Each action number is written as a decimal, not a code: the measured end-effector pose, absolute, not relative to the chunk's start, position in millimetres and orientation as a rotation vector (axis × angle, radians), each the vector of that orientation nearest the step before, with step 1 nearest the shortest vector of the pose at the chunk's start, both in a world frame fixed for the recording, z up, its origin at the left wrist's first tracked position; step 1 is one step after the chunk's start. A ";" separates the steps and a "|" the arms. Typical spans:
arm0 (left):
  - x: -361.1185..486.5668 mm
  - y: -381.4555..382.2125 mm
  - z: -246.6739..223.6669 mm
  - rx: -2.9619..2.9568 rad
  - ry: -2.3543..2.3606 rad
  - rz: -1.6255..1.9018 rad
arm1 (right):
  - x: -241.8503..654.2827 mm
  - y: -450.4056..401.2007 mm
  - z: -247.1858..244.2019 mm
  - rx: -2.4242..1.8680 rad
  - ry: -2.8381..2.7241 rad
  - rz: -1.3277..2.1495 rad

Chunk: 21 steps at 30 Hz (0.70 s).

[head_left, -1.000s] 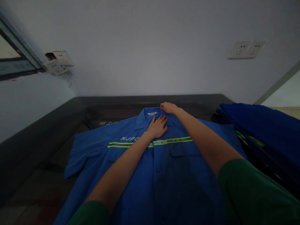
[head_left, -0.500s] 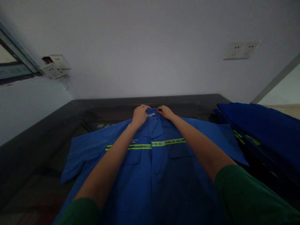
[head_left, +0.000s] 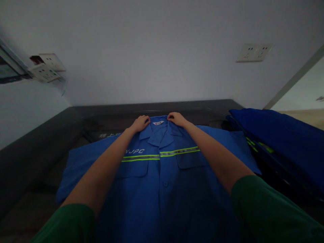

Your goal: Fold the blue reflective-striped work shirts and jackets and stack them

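A blue short-sleeved work shirt [head_left: 152, 189] lies spread face up, with yellow-green and grey reflective stripes, chest pockets and white letters on its chest. Its collar points away from me, and a white label [head_left: 158, 123] shows inside the neck. My left hand [head_left: 141, 123] pinches the collar's left side between thumb and fingers. On the other side of the neck, my right hand [head_left: 176, 119] pinches the collar in the same way. My forearms cover parts of both sleeves and the stripes.
Under the shirt is a dark surface with a raised back rim [head_left: 121, 108] against the wall. Folded dark-blue garments [head_left: 280, 135] with yellow-green stripes are stacked at the right. Wall sockets [head_left: 254, 52] are at the right, with more sockets [head_left: 47, 69] at the left.
My left hand has moved left along the collar, away from the right hand. The neck opening is wider and more of the label and chest letters shows. The view has shifted slightly.
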<state>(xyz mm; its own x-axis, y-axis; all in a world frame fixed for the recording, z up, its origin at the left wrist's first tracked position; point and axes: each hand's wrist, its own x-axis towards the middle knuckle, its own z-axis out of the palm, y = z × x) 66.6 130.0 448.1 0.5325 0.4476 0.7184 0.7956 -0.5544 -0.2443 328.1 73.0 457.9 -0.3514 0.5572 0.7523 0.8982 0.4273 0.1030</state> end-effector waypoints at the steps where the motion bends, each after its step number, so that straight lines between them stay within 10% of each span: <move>1: 70.7 128.8 443.5 -2.179 -1.038 -0.873 | 325.6 74.3 454.3 -1.237 -2.006 -0.690; 13: 79.8 94.9 426.5 -1.808 -1.177 -1.336 | 301.4 46.1 423.4 -1.314 -1.616 -0.907; 21: 70.8 57.9 372.8 -2.155 -1.145 -0.916 | 303.3 19.4 376.0 -1.458 -1.899 -0.809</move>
<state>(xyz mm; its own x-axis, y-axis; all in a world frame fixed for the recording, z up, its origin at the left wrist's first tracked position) 70.8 57.9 372.8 0.4114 0.4964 0.7644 0.8547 -0.5014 -0.1344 303.3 19.4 376.0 -0.2123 0.6030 0.7690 0.9723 0.2092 0.1044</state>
